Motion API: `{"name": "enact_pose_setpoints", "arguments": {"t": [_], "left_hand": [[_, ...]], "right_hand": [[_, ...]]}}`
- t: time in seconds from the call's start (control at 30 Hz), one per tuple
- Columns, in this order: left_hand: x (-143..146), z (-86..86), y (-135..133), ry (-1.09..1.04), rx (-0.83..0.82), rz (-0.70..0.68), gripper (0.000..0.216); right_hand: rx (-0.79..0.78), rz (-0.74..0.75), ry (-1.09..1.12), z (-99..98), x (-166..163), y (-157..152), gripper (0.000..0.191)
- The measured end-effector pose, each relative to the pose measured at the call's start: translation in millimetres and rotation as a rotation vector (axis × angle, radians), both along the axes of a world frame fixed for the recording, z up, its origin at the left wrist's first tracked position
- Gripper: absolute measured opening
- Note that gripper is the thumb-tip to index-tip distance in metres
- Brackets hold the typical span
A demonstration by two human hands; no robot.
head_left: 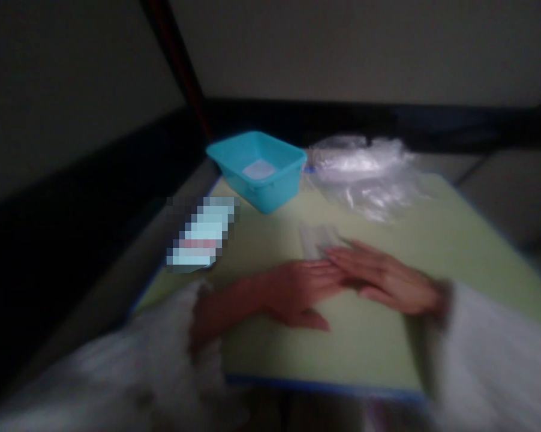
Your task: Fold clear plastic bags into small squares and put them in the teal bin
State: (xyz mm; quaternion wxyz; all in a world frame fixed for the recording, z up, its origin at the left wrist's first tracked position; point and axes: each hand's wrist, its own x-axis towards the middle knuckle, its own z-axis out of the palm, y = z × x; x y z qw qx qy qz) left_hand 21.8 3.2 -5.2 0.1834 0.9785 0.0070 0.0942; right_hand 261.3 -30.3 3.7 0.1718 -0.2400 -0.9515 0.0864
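Observation:
The picture is dim and blurred. My left hand (297, 291) and my right hand (385, 279) lie flat on a pale green mat (364, 342), fingers stretched out and meeting in the middle, the right fingertips over the left ones. Just beyond the fingertips lies a small clear plastic piece (318, 237), touched or nearly touched by them. Neither hand grips anything. Both arms wear white fuzzy sleeves.
A turquoise plastic tub (258, 170) stands at the mat's far left corner with something pale inside. A heap of clear plastic bags (364, 171) lies at the far edge. A pixelated flat object (201, 235) rests on the mat's left side. Dark walls surround the table.

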Motion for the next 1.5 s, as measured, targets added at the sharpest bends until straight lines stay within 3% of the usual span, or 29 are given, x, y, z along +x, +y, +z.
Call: {"name": "enact_pose_setpoints", "arguments": {"t": [0.17, 0.53, 0.83, 0.9, 1.07, 1.5], "left_hand": [[2.4, 1.8, 2.3, 0.009, -0.008, -0.023, 0.070], [1.0, 2.1, -0.7, 0.054, 0.001, 0.009, 0.074], [0.9, 5.2, -1.4, 0.063, -0.033, 0.022, 0.074], [0.9, 4.8, -1.6, 0.049, -0.027, 0.021, 0.073], [1.9, -0.1, 0.3, 0.049, 0.002, 0.041, 0.074], [-2.6, -8.9, 0.5, 0.003, -0.013, 0.012, 0.075]], "right_hand": [[-0.128, -0.057, -0.135, -6.7, 1.3, 10.7, 0.062], [-0.092, -0.178, -0.227, -12.3, 12.3, 42.4, 0.060], [-0.017, -0.320, -0.141, -17.2, 10.4, 55.2, 0.060], [-0.030, -0.281, -0.061, -16.1, 5.9, 51.1, 0.061], [-0.164, 0.095, -0.082, -13.0, -17.7, 38.6, 0.066], [-0.175, 0.040, -0.215, -10.6, -30.9, 78.7, 0.061]]}}
